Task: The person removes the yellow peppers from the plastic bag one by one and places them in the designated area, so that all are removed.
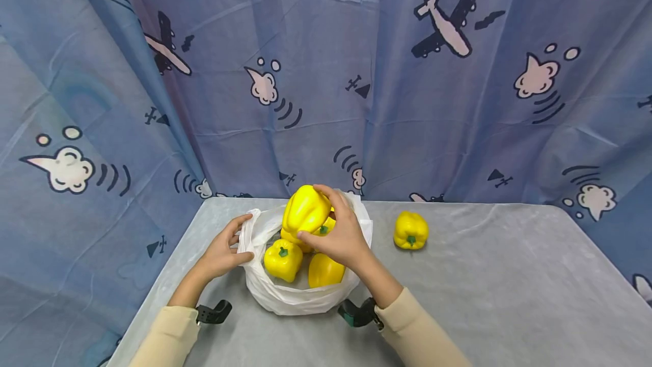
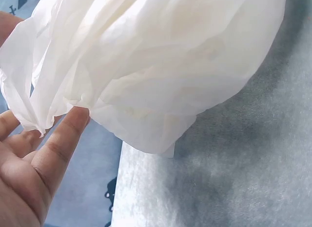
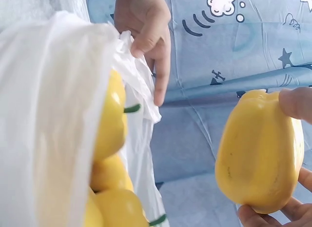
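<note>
Glossy yellow bell pepper (image 1: 304,208) above white plastic bag (image 1: 287,301)

Just below frame centre, the right hand (image 1: 342,237) curls its fingers around the pepper; the left hand (image 1: 220,251), fingers wide, touches the bag's rim. A well-spread rim should help.

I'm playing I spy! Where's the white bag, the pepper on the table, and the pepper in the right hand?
White bag (image 1: 291,303): head view, its front wall.
Loose pepper (image 1: 411,225): head view, its yellow body.
Held pepper (image 3: 258,151): right wrist view, middle of its side.

Right hand (image 1: 342,232) grips a yellow pepper (image 1: 305,209) over a white bag (image 1: 285,299) of peppers (image 1: 283,261); left hand (image 1: 222,250) holds the bag.
</note>
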Available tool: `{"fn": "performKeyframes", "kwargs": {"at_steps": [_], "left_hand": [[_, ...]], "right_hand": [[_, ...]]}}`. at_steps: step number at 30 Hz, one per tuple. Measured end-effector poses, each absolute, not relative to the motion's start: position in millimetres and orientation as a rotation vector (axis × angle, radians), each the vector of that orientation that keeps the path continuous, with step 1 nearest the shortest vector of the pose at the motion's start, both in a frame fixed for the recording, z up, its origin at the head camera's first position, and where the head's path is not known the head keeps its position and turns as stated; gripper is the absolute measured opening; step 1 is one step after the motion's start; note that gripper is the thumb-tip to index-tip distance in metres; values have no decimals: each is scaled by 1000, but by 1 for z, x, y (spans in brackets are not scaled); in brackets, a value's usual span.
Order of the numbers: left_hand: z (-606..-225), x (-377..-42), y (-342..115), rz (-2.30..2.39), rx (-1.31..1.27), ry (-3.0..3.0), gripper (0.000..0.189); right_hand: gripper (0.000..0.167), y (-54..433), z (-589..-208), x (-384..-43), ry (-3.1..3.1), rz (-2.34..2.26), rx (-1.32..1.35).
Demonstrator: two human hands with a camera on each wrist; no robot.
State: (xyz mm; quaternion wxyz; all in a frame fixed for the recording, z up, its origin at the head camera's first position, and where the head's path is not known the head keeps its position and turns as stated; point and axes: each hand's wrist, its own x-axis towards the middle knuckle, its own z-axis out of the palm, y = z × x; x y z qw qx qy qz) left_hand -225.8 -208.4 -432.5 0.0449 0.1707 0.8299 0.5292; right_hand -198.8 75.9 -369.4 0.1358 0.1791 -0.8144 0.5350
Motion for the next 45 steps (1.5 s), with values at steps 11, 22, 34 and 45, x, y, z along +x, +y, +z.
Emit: {"fn": "performKeyframes", "kwargs": {"at_steps": [11,22,34,45], "left_hand": [[-431,-226,-207,1607,520,2550,83],[-432,-226,-207,1573,465,2570,83],[-434,-228,-207,1576,457,2565,84],[-438,-228,-208,1578,482,2570,83]], "right_hand": [[83,97,-357,-198,-2342,1489,536],[83,126,-345,-201,-2344,1429,515],[83,162,-338,-203,-2339,1318,445],[83,195,-332,-204,-2430,1185,356]]}}
